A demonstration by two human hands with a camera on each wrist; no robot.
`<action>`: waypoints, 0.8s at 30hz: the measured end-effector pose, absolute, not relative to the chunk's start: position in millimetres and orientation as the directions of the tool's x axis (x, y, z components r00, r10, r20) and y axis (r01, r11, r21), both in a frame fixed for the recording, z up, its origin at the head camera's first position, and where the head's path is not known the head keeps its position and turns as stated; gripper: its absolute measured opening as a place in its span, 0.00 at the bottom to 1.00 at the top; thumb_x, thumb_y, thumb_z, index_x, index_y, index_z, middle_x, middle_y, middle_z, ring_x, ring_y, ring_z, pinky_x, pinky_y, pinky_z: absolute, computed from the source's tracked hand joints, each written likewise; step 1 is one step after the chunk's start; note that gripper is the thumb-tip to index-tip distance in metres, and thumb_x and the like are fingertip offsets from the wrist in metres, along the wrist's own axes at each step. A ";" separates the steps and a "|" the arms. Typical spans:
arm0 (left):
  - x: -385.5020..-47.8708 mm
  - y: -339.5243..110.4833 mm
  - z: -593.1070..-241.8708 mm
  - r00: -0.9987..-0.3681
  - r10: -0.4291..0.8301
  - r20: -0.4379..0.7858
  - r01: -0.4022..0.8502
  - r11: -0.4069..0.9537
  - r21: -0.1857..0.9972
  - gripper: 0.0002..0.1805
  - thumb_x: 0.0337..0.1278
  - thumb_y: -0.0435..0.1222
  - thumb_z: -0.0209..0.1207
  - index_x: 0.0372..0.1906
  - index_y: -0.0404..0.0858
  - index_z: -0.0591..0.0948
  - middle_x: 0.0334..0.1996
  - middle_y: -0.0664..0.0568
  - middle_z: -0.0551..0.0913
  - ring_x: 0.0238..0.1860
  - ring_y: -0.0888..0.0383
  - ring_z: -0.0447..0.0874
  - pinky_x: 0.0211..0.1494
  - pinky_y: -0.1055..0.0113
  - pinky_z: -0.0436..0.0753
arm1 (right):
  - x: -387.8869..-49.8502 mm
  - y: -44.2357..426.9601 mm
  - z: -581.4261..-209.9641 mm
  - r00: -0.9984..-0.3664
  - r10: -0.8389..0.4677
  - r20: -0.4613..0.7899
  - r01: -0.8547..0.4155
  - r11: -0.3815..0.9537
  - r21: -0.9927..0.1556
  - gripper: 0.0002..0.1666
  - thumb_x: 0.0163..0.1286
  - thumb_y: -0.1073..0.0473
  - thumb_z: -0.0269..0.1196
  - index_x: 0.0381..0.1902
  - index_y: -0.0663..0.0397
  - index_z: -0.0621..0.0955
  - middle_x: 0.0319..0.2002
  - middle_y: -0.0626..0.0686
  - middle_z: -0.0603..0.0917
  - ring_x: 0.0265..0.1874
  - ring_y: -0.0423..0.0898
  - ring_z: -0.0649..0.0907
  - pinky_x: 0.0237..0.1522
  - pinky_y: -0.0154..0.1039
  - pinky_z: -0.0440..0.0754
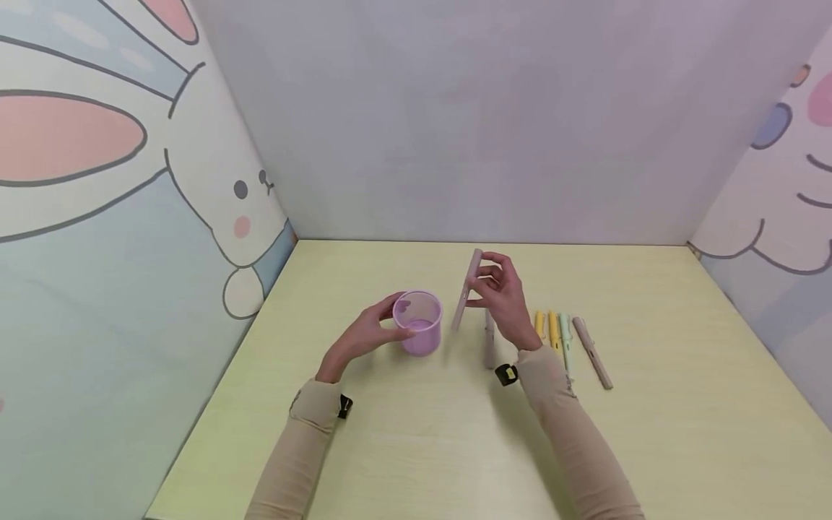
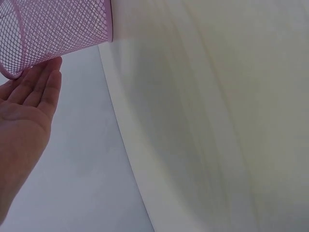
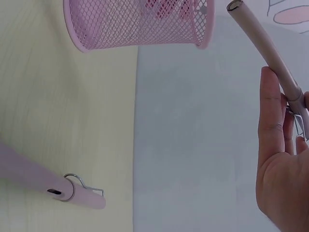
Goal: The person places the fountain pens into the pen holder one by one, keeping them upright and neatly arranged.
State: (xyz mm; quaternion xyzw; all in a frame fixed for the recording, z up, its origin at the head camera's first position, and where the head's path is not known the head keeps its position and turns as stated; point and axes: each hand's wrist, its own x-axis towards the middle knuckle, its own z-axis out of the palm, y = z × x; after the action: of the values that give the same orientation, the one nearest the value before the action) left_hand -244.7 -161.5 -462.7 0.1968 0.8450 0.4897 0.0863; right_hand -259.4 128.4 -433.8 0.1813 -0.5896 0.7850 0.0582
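Observation:
A pink-purple mesh cup (image 1: 422, 336) stands on the table, and the left hand (image 1: 370, 332) holds its side, thumb in front and fingers behind. In the left wrist view the fingers of the left hand (image 2: 29, 106) lie against the mesh cup (image 2: 63, 29). Just right of the cup, the right hand (image 1: 503, 292) pinches a greyish-pink pen (image 1: 467, 289) in the air, tilted with its lower end down. The right wrist view shows that pen (image 3: 265, 46) beside the cup (image 3: 140, 24), apart from it, in the right hand (image 3: 285, 159).
Another greyish-pink pen (image 1: 490, 343) lies under the right hand. Right of the right wrist lie two yellow pens (image 1: 554, 328), a mint green pen (image 1: 565, 339) and a greyish-pink pen (image 1: 593, 354). A pale wall (image 1: 455, 130) rises behind the table (image 1: 416, 448).

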 end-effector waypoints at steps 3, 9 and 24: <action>-245.0 -159.4 -463.1 -0.906 0.421 0.054 0.258 0.445 0.858 0.48 0.57 0.47 0.73 0.79 0.40 0.65 0.69 0.44 0.76 0.69 0.44 0.73 0.71 0.43 0.71 | -260.1 125.6 -432.4 -0.928 -0.097 0.359 -0.316 -0.305 -0.899 0.28 0.73 0.76 0.59 0.68 0.64 0.65 0.43 0.54 0.79 0.37 0.43 0.84 0.33 0.46 0.90; -244.1 -158.2 -461.4 -0.902 0.427 0.061 0.265 0.437 0.860 0.45 0.58 0.45 0.72 0.78 0.40 0.66 0.68 0.45 0.76 0.69 0.44 0.72 0.71 0.42 0.71 | -261.3 116.1 -430.4 -0.931 -0.056 0.360 -0.323 -0.334 -0.886 0.28 0.74 0.75 0.60 0.67 0.64 0.65 0.43 0.55 0.79 0.37 0.43 0.85 0.34 0.45 0.90; -244.3 -158.4 -462.4 -0.901 0.431 0.047 0.255 0.440 0.861 0.46 0.59 0.45 0.72 0.79 0.39 0.65 0.70 0.44 0.75 0.70 0.43 0.71 0.71 0.43 0.71 | -260.7 95.5 -438.7 -0.932 -0.051 0.359 -0.334 -0.262 -0.905 0.30 0.74 0.74 0.61 0.68 0.65 0.62 0.46 0.58 0.76 0.40 0.43 0.83 0.38 0.45 0.90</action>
State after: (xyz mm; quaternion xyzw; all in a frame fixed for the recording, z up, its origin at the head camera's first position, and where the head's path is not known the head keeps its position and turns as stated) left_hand -244.3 -158.4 -462.4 0.2031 0.8438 0.4885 0.0900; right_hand -260.7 95.5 -438.7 0.1604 -0.6004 0.7782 0.0909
